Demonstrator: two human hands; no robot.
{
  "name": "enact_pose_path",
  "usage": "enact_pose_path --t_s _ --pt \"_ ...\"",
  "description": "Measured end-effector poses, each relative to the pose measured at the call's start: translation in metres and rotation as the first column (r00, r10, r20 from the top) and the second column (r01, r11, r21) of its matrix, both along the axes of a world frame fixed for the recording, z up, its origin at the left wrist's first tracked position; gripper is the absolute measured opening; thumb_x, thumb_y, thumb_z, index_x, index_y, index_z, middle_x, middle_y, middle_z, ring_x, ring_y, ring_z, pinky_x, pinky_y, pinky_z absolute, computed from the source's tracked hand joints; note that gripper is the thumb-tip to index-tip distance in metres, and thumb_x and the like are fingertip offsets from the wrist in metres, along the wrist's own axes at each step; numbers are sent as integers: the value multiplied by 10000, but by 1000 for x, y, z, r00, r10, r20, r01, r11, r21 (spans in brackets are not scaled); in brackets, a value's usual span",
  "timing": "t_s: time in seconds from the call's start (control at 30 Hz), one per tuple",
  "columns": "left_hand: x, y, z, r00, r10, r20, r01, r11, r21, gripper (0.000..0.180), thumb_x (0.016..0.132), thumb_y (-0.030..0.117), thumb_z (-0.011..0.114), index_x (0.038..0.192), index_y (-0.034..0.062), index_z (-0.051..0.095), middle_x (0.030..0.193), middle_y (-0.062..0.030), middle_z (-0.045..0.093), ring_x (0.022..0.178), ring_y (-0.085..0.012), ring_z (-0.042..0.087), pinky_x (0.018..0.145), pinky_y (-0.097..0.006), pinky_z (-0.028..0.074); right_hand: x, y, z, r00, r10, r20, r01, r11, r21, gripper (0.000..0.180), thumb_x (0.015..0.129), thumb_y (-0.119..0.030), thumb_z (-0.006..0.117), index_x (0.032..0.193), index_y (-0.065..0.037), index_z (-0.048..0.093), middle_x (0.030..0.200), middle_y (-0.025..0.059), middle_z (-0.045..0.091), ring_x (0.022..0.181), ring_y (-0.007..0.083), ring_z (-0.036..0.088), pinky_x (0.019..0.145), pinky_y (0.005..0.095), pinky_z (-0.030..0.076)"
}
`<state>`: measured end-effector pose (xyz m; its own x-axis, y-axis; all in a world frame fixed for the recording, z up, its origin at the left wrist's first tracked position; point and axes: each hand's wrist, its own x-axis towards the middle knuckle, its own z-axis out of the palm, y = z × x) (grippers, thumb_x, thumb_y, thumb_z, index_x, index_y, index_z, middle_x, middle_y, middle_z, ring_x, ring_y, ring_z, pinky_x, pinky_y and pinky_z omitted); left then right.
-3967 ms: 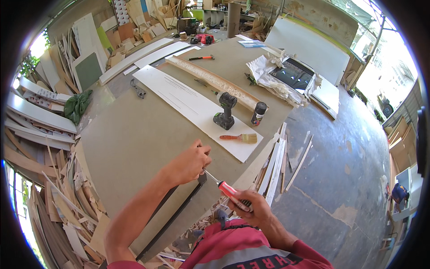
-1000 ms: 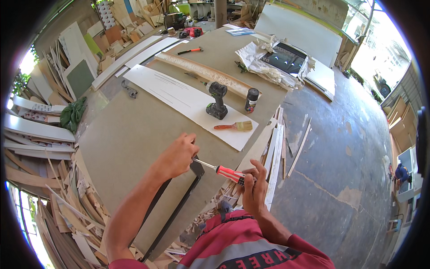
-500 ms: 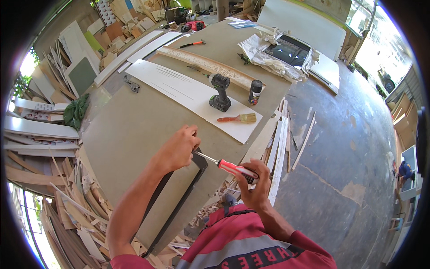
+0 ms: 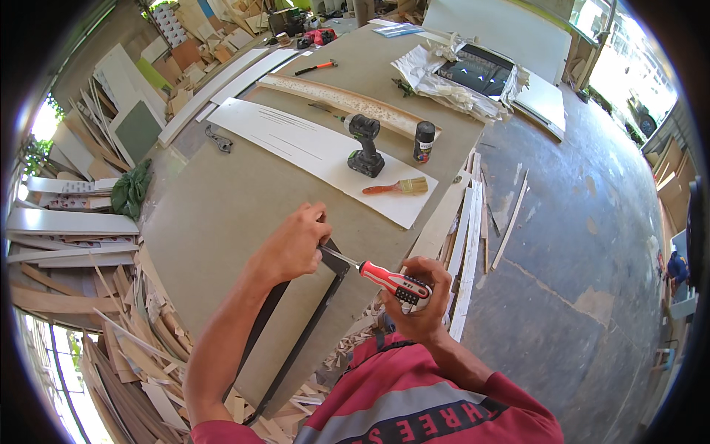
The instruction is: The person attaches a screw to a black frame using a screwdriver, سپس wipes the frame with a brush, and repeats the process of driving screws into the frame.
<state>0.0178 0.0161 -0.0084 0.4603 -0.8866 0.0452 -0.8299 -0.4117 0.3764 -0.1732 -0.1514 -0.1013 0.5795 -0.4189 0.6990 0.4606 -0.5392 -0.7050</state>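
Note:
My left hand [image 4: 294, 240] is closed at the corner of a black, narrow-sided frame [image 4: 313, 322], its fingers bent around the end of a screwdriver shaft. The frame slants toward my body over the edge of the worktable. The red, white and black handle of the screwdriver [image 4: 381, 275] points to the right. My right hand [image 4: 423, 300] curls around the butt of that handle, thumb below and fingers above. Where the screwdriver's tip meets the frame is hidden by my left fingers.
Beyond my hands a white board [image 4: 259, 137] bears a cordless drill [image 4: 364, 148] and a paintbrush [image 4: 396, 186]. A black spray can [image 4: 424, 142], a hammer [image 4: 316, 68] and wrapped dark panel [image 4: 477, 70] are farther off. Wood offcuts [image 4: 140, 318] crowd the left; long strips [image 4: 464, 251] lie right.
The screwdriver handle has turned about its length, showing more of its black grip. My right fingers have shifted around it. My left hand stays at the frame corner.

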Motion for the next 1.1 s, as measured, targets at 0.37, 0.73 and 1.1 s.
enact_pose_path --t_s 0.37,0.73,1.1 --pt "5 3 -6 1000 6 -2 -6 1000 -2 82 683 -43 658 755 -13 633 995 -144 558 1002 -328 573 851 -410 498 3 -7 5 997 35 -61 -30 996 87 438 922 -109 676 1273 38 460 832 120 659 625 169 603 585 285 492" --pt "3 3 -5 1000 21 5 -21 1000 -15 77 689 -46 648 756 -9 642 1007 -145 562 1006 -328 575 855 -414 494 0 -14 9 987 119 -106 -100 980 171 446 890 -78 712 1255 31 480 1009 164 648 778 203 642 672 318 514" --pt "3 3 -4 1000 12 23 -12 1000 -18 82 689 -61 648 751 -7 638 1010 -139 563 1012 -330 575 870 -415 493 3 -19 -8 976 205 -74 -191 969 160 470 873 -36 703 1271 29 462 1105 178 609 696 170 600 666 319 514"
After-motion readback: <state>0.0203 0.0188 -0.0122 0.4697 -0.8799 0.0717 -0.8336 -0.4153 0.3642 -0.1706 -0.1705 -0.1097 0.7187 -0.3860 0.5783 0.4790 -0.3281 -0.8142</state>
